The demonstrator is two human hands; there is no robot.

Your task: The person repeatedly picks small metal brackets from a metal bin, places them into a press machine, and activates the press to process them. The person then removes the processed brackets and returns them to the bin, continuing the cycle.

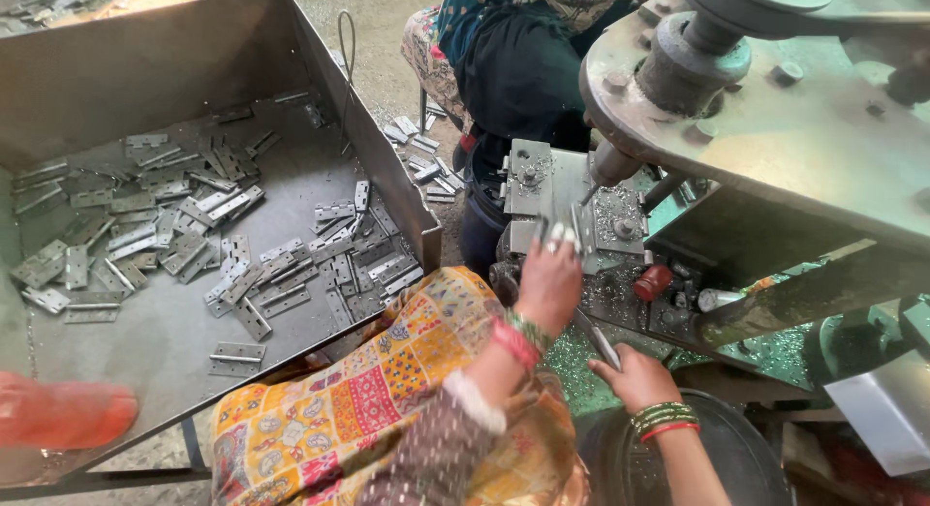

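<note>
Left grip (550,274) pins a hinge (559,237) under the drill bit (588,194).

Tray: a big sheet-metal tray (184,351) with raised walls, well to the left of the left hand (548,281).
On the tray: flat grey metal hinges (281,274) scattered loose, thickest at its middle and left.
Machine bed: a grey drill-press bed (620,220) directly beyond the left hand, strewn with metal shavings (612,214).
Floor: gritty ground (387,70) beyond the tray, a few spilled hinge pieces (426,162) lying on it.
</note>
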